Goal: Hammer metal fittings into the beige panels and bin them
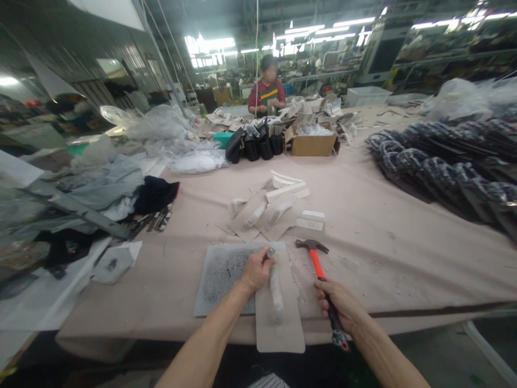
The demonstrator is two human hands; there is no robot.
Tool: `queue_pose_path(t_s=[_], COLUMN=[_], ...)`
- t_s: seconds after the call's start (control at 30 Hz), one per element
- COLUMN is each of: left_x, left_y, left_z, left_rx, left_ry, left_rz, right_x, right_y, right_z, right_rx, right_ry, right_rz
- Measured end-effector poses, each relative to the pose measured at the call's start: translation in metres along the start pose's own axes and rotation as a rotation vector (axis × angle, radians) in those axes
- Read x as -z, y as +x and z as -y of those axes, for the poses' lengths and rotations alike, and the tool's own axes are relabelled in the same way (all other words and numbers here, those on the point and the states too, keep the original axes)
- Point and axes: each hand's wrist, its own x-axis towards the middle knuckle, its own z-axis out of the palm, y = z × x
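Observation:
My left hand (257,268) grips a short metal punch (270,252) standing upright on a grey pitted cutting pad (221,276). Its tip rests at the top of a beige flat piece (283,323) that hangs over the table's front edge, with a pale strip (277,293) lying along it. My right hand (338,304) holds the red and black handle of a claw hammer (317,260). The hammer's head lies to the right of the punch, low over the tablecloth.
A heap of beige cut pieces (269,210) lies just beyond the pad. Dark bags (448,167) are stacked at right, grey cloth and plastic (100,183) at left. A cardboard box (312,143) and black pouches (254,145) stand farther back, where another person (266,91) works.

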Motion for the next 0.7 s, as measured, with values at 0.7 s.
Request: queue_pose_path(t_s=[0.7], left_x=[-0.003], left_y=[-0.005], left_z=[0.003], left_rx=[-0.053], left_ry=[0.035], left_rz=[-0.013], right_x=[0.015], right_y=[-0.088], right_z=[0.106], right_rx=[1.048], right_ry=[-0.648], right_rz=[-0.765])
